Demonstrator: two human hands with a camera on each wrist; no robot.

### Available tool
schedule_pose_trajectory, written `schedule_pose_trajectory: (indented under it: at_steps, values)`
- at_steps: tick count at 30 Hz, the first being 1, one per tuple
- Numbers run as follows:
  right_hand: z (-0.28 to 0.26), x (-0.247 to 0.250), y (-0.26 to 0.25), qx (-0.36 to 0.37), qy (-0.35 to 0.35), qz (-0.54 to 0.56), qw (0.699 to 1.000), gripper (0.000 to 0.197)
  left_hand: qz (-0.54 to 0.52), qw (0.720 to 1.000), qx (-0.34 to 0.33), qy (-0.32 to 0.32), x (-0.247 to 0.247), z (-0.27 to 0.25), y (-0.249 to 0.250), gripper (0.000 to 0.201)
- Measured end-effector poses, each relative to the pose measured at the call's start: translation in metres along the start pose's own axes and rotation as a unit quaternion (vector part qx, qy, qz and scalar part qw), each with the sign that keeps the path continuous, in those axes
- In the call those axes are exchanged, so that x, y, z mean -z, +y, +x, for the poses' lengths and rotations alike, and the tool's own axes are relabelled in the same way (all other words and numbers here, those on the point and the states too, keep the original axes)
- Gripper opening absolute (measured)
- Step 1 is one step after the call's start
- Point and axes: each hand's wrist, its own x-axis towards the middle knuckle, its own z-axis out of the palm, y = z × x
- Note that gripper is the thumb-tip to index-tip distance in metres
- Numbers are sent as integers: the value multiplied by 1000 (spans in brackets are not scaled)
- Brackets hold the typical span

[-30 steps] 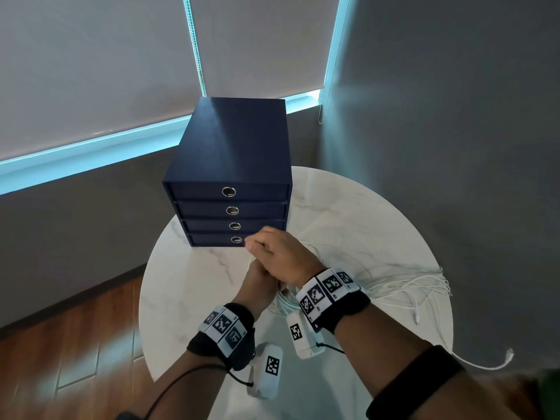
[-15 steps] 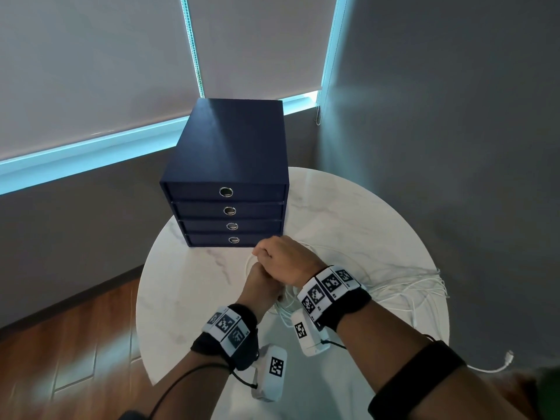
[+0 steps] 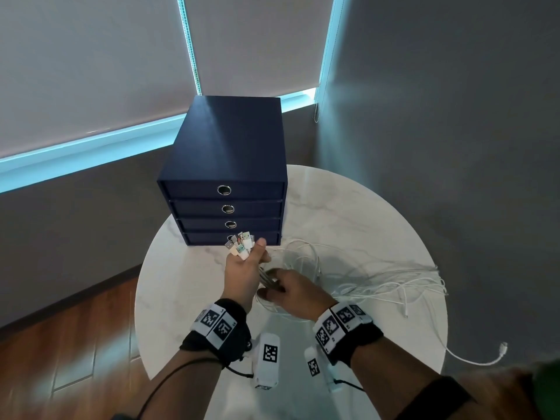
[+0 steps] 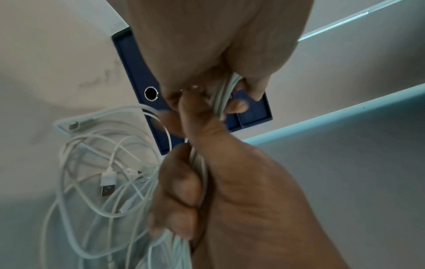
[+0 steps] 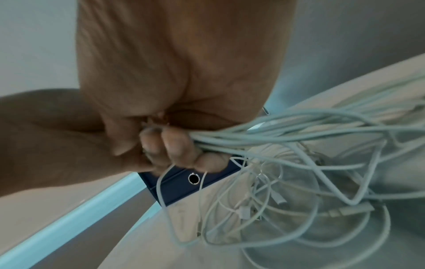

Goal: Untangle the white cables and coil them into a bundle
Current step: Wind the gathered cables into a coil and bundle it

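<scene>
Several white cables (image 3: 378, 277) lie tangled on the round marble table (image 3: 188, 298) and fan out to the right. My left hand (image 3: 245, 268) grips the gathered bunch upright in a fist, with the USB plugs (image 3: 241, 245) sticking out above it. Just below and nearer me, my right hand (image 3: 291, 291) grips the same bunch. In the left wrist view the left hand (image 4: 230, 87) and the right hand (image 4: 184, 191) both curl round the strands, and loose loops (image 4: 103, 163) hang beside them. The right wrist view shows the right hand's fingers (image 5: 174, 145) closed round the cables (image 5: 276, 134).
A dark blue box of drawers (image 3: 230, 153) stands at the back of the table, just beyond my hands. One cable end (image 3: 501, 349) hangs off the table's right edge. A grey wall is on the right and a wooden floor (image 3: 75, 344) on the left.
My right hand has come off the top of the left fist and slid back along the bunch toward me. The plug ends now show above the left hand.
</scene>
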Motion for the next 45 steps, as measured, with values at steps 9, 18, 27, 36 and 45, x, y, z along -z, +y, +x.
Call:
schedule_pose_trajectory:
  at_steps: [9, 18, 27, 36, 45]
  values:
    - [0, -6, 3, 32, 53, -123, 990, 25, -60, 988, 98, -105, 10, -14, -19, 21]
    - [-10, 26, 17, 44, 112, -313, 942, 37, -269, 958, 82, -50, 4, 2, 11, 30]
    - [-42, 154, 93, -183, 130, -385, 895, 23, -277, 957, 49, -75, 20, 22, 31, 34]
    - [-89, 173, 175, -329, 151, -342, 867, 23, -142, 985, 50, -78, 40, 9, 6, 33]
    - [-69, 148, 144, -341, -114, -348, 866, 52, -98, 993, 66, -27, 47, 8, -28, 35]
